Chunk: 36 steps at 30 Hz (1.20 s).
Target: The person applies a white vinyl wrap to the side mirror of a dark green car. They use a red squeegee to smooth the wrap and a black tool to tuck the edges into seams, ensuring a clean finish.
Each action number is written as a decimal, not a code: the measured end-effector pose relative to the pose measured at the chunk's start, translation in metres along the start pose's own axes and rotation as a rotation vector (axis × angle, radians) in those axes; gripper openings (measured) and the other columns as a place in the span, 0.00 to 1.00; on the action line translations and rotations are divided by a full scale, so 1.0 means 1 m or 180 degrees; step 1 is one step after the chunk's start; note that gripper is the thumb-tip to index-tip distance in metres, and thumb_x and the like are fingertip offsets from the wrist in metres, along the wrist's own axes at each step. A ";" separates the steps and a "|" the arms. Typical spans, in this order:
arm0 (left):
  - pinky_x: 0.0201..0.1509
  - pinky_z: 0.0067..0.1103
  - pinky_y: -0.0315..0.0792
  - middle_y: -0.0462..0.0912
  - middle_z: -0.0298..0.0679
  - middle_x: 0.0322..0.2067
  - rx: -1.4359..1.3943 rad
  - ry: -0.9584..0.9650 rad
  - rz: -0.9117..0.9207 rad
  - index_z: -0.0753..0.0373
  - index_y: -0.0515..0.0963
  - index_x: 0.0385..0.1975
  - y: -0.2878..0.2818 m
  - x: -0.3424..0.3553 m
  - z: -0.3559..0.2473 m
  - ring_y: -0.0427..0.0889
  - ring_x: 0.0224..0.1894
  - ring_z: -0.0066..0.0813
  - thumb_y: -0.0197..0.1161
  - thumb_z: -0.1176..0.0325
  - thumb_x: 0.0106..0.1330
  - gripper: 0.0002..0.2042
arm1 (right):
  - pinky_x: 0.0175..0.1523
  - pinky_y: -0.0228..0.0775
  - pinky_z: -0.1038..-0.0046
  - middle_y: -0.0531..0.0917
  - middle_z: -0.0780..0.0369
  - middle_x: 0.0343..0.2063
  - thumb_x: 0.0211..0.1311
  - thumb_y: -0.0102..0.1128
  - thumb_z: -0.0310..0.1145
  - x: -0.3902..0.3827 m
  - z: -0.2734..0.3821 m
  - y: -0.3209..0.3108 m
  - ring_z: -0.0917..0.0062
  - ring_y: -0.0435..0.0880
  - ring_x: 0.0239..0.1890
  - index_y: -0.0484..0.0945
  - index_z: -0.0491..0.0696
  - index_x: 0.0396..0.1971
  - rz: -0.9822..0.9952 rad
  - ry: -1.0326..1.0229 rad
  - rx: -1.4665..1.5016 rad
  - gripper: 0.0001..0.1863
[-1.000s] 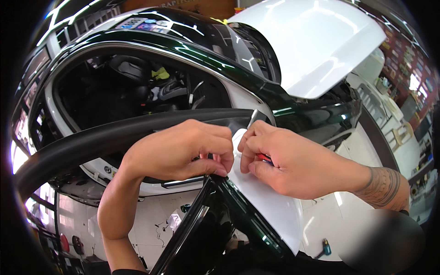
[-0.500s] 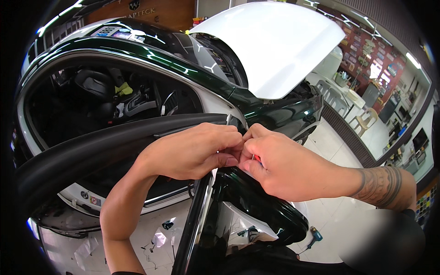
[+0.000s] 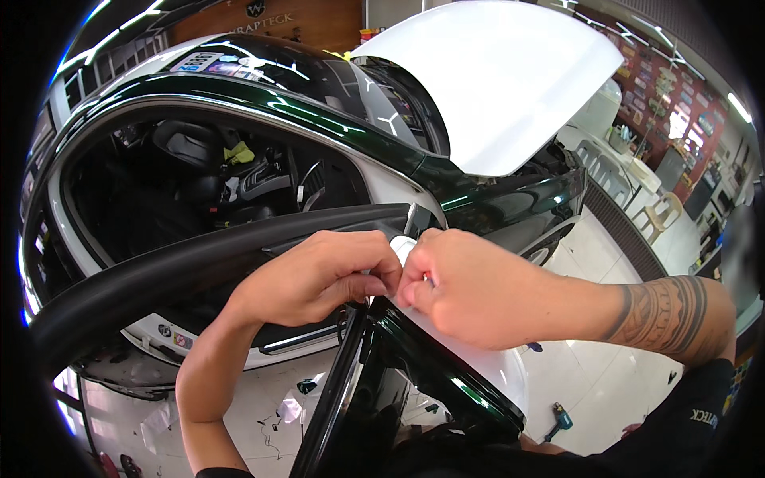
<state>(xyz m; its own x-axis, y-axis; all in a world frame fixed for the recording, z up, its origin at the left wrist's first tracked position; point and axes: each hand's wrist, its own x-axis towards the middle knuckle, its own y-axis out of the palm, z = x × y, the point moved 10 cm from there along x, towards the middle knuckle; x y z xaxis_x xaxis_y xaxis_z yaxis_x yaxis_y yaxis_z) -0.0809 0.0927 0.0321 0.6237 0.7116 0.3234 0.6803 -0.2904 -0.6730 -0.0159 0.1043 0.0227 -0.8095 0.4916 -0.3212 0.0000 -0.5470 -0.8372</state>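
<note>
My left hand [image 3: 323, 280] is closed in a pinch at the upper corner of the open car door [image 3: 430, 354], which is glossy dark green. Pressed close beside it, my right hand [image 3: 478, 291] is also closed, fingers curled. A small bluish bit shows between its fingers, too little to name. What the left fingertips pinch is hidden. White smooth material [image 3: 404, 248] shows just behind the fingers, and a pale curved surface [image 3: 502, 370] lies beyond the door's green part. A bright trim strip [image 3: 344, 390] runs down the door below my left hand.
A thick black door-frame edge [image 3: 199, 248] arcs across to the left. Behind stands the green car body [image 3: 319, 119] with its white hood [image 3: 510, 88] raised. A teal heat gun [image 3: 560, 420] and plastic scraps [image 3: 289, 409] lie on the tiled floor. Chairs [image 3: 661, 215] stand far right.
Both hands have shifted slightly left and down in the picture, staying together. More white material shows behind and below them, and the rounded green shape under my right hand looks narrower.
</note>
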 end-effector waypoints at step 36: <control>0.39 0.32 0.72 0.75 0.44 0.33 -0.0383 0.0361 0.0126 0.68 0.74 0.34 0.006 0.006 -0.003 0.78 0.36 0.46 0.60 0.86 0.58 0.08 | 0.47 0.69 0.65 0.76 0.50 0.38 0.62 0.52 0.24 -0.015 -0.003 -0.006 0.59 0.75 0.44 0.77 0.37 0.28 -0.0670 0.0239 0.0590 0.07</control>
<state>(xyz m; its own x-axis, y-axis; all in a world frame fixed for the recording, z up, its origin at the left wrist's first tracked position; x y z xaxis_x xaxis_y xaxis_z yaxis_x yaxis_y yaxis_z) -0.0714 0.0930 0.0320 0.6856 0.6234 0.3758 0.6913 -0.3959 -0.6044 -0.0015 0.1025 0.0316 -0.7345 0.6525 -0.1865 -0.2763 -0.5386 -0.7960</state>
